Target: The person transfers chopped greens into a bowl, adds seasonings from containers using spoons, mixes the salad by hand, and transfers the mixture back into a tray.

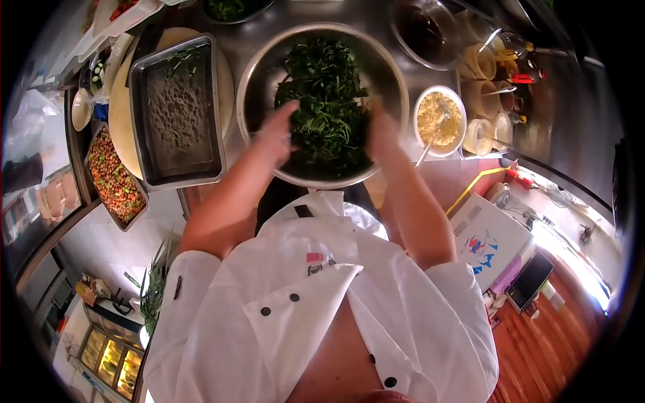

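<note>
Steel bowl, head view: positioned on the counter, directly in front of the person. Leafy greens, dark and cut, lie inside it in a loose heap. Bare metal shows to the left of the heap.

Left hand: located inside the bowl, fingers at the left edge of the greens. Right hand: located opposite, at the right edge of the greens. Both hands are blurred; how far each is open, and whether either has hold of any leaves, cannot be told. The forearms extend over the near rim. The person wears a white jacket with dark buttons.

Left of the bowl: a rectangular metal tray rests on a round board. It contains cloudy liquid, with green scraps toward its far end. Further left, a second tray holds a mix of small reddish-brown and green pieces.

Right of the bowl: a white dish contains pale, finely chopped matter; a spoon leans in it, handle over the near rim. Beyond stands a round pan with dark contents. Tubs and bottles stand further right.
</note>
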Available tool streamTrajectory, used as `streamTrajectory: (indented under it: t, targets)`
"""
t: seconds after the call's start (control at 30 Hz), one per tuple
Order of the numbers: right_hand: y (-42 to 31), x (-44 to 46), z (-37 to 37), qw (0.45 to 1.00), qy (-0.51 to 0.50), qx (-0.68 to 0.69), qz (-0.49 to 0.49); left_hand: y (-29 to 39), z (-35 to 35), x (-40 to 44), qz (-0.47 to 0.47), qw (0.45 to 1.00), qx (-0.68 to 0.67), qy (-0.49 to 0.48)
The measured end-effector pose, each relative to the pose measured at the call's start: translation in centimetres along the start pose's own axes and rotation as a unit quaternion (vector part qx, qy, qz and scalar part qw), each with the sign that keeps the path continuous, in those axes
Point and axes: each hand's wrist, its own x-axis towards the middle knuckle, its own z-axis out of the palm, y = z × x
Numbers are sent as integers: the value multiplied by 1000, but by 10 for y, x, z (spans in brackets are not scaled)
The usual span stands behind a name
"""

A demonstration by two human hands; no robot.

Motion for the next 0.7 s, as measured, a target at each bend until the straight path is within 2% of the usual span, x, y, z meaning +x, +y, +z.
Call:
streamTrajectory:
  t: [0.03,0.07,0.1,0.13,0.17,0.2,0.23,0.27,0.33,0.37,0.4,0.47,0.5,0.53,0.57,0.6,0.67,0.7]
  targets:
    - [8,-9,18,992,25,115,49,-29,3,37,54,998,9,-13]
    - [6,-16,37,988,32,113,97,-48,8,71,109,994,17,-27]
    - [27,7,37,982,-35,155,98,-44,20,74,179,959,206,72]
    - [51,28,33,970,-100,198,103,-33,20,74,180,959,209,67]
    - [51,18,25,970,-93,200,105,-20,17,65,201,950,237,-2]
    - [41,1,15,985,-114,-118,-53,-3,15,50,221,937,262,-69]
    - [21,-7,13,943,-131,-277,-130,23,13,10,206,931,273,-127]
    - [0,-15,11,873,-124,-422,-212,23,1,6,210,930,274,-126]
    - [-38,-27,13,852,-20,-468,-231,16,-18,-2,194,966,50,-166]
    - [-53,-15,13,843,19,-478,-246,13,-18,-9,195,965,55,-165]
    - [-56,19,5,801,19,-508,-316,8,-18,-17,82,996,-34,-29]
    - [-55,66,5,851,38,-449,-271,-13,-18,1,-36,985,-121,114]
    - [-30,82,4,853,34,-447,-269,-41,-19,41,36,979,-195,56]
    - [3,102,6,929,-6,-304,-212,-56,-13,69,109,958,-266,-7]
    - [-2,90,19,957,-32,-252,-138,-56,2,78,139,963,-227,37]
    - [-7,75,32,976,-47,-201,-62,-55,13,90,105,965,-240,10]
    - [-3,66,47,991,-35,-111,68,-43,44,60,103,976,-190,12]
    - [-3,58,48,991,-34,-111,67,-40,48,50,103,976,-190,12]
